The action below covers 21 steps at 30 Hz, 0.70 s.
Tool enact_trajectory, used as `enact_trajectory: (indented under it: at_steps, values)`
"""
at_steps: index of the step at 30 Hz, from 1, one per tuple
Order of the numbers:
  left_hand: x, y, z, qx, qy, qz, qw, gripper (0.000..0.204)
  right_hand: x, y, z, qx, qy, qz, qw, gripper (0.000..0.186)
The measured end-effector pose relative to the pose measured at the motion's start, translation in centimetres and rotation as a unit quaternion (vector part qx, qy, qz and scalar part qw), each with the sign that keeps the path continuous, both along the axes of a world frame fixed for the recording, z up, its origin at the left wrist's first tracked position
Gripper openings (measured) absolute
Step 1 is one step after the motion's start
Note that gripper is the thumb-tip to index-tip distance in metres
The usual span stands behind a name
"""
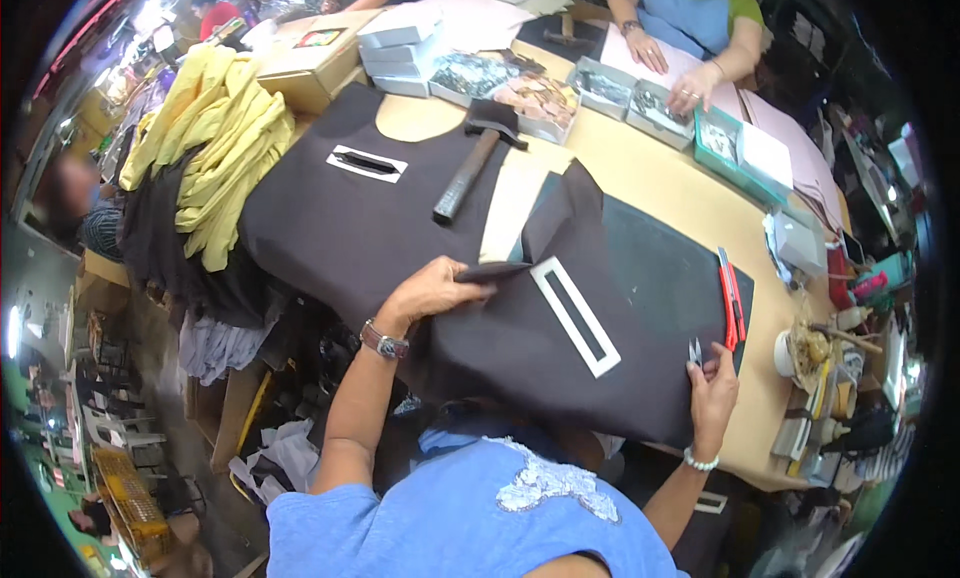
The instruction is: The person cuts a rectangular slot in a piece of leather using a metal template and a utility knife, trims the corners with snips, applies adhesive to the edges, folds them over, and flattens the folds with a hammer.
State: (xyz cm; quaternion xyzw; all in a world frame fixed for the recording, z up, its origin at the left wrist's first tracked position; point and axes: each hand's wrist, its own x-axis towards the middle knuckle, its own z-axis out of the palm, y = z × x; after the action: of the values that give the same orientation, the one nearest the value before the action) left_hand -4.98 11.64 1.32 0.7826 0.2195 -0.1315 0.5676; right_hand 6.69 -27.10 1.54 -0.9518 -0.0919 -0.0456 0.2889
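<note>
A dark fabric piece lies over the near table edge, part of it folded up. My left hand pinches its raised edge between thumb and fingers. To the right of that hand, a white rectangular frame with a dark slot sits on the fabric. At the piece's right end, my right hand is closed around small thread snips, their metal tips pointing away from me. Just beyond them, a red utility cutter rests on a dark mat, which is partly hidden under the fabric.
Another dark piece with a white-framed slot lies left, a hammer on it. Yellow cloth hangs at the far left. Boxes of metal parts line the back, where a co-worker's hands work. Tools crowd the right.
</note>
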Motion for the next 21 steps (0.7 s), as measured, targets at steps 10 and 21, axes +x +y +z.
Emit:
enact_trajectory:
  at_steps: [10,21]
  values:
    - [1.9,-3.7,0.4,-0.357,-0.038,0.228,0.905,0.037,0.9,3.4,1.5,0.291,-0.017,0.055,0.955,0.012]
    - [2.7,-7.0,-0.6,-0.244,-0.174,0.19,0.935,0.031,-4.4,13.6,-1.1,0.397,0.291,0.206,0.846,0.033]
